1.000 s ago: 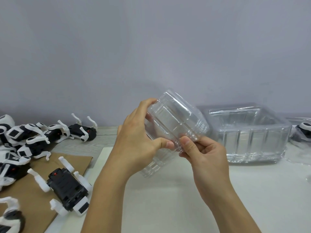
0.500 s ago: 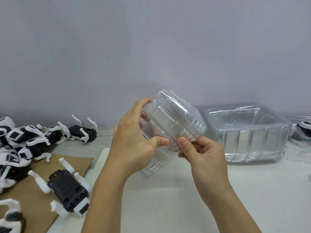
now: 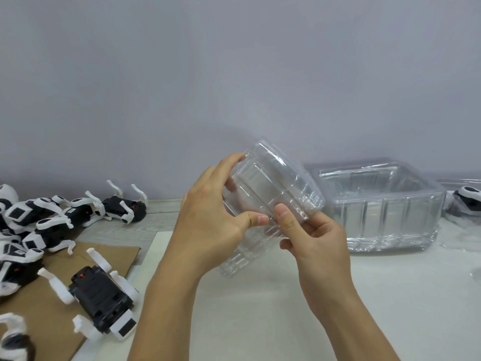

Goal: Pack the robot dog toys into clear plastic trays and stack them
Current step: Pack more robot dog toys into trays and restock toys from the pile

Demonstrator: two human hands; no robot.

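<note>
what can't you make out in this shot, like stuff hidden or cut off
- Held clear trays, head view: how many are nested; see-through layers blur together, and the left hand and right hand cover parts.
- Toy at the right: cut off by the frame edge, partly behind the tray stack.
- Toys at the left: piled over each other and cropped, so uncountable.

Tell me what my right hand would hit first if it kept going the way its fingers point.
Probably the clear tray the right hand already pinches; past that, likely the left hand, though depth is unclear.
</note>
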